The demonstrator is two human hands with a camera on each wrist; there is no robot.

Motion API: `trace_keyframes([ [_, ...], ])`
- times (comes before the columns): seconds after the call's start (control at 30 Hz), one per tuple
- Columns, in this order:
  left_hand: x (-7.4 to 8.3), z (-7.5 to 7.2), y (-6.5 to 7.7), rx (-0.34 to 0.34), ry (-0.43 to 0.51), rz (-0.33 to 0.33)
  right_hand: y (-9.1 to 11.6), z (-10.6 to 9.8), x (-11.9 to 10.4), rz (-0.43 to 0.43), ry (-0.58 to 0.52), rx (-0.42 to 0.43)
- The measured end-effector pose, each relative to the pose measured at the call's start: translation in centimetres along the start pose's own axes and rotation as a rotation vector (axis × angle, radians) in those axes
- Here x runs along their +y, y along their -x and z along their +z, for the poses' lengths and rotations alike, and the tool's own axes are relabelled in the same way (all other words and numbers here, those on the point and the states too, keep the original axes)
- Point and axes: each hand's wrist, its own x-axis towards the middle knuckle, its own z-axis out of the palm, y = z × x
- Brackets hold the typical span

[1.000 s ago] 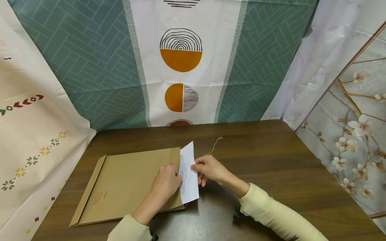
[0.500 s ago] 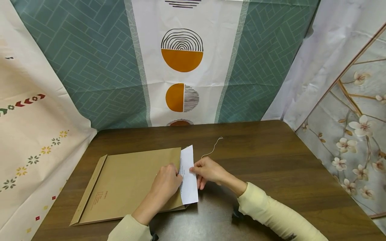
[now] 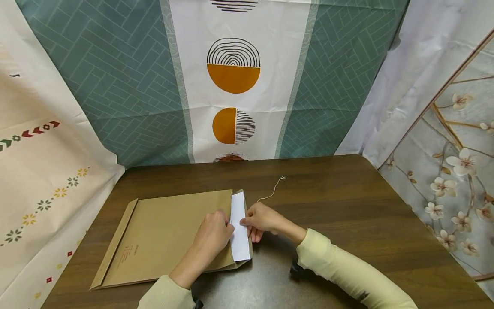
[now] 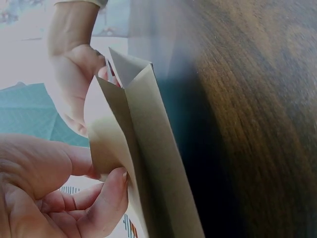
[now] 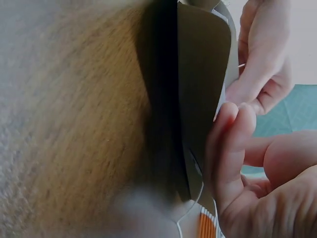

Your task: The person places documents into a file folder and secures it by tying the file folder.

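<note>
A brown paper document envelope (image 3: 170, 231) lies on the table with its mouth toward the right. A white sheet of paper (image 3: 239, 236) sits mostly inside, a narrow strip showing at the opening. My left hand (image 3: 214, 231) pinches the envelope's upper edge between thumb and finger, holding the mouth apart; the left wrist view shows this grip on the envelope (image 4: 156, 134) closely. At the strip's right side, my right hand (image 3: 266, 219) pinches the paper, thumb on top. Fingers of the right hand (image 5: 267, 183) also lie along the envelope's flap (image 5: 203, 74) in the right wrist view.
A thin white string (image 3: 275, 187) trails from near the right hand onto the brown wooden table (image 3: 328, 193). The envelope's folded end (image 3: 113, 244) is at the left. Patterned cloths (image 3: 332, 77) hang behind and beside the table.
The sheet has slid left, deeper into the envelope, so a narrower strip shows and the flap beneath is visible. My right hand moved slightly left with it; the left hand stayed put.
</note>
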Motion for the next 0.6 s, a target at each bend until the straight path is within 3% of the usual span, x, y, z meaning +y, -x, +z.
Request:
trace_keyframes([
  [0.13, 0.0, 0.0, 0.0, -0.003, -0.002, 0.001, -0.6, 0.1, 0.4, -0.013, 0.065, 0.043],
  [0.33, 0.0, 0.0, 0.2, 0.005, -0.001, 0.023, -1.3, 0.4, 0.3, 0.038, 0.227, 0.056],
  [0.6, 0.0, 0.0, 0.2, 0.01, -0.008, 0.037, -2.4, 0.7, 0.1, 0.006, 0.313, 0.067],
])
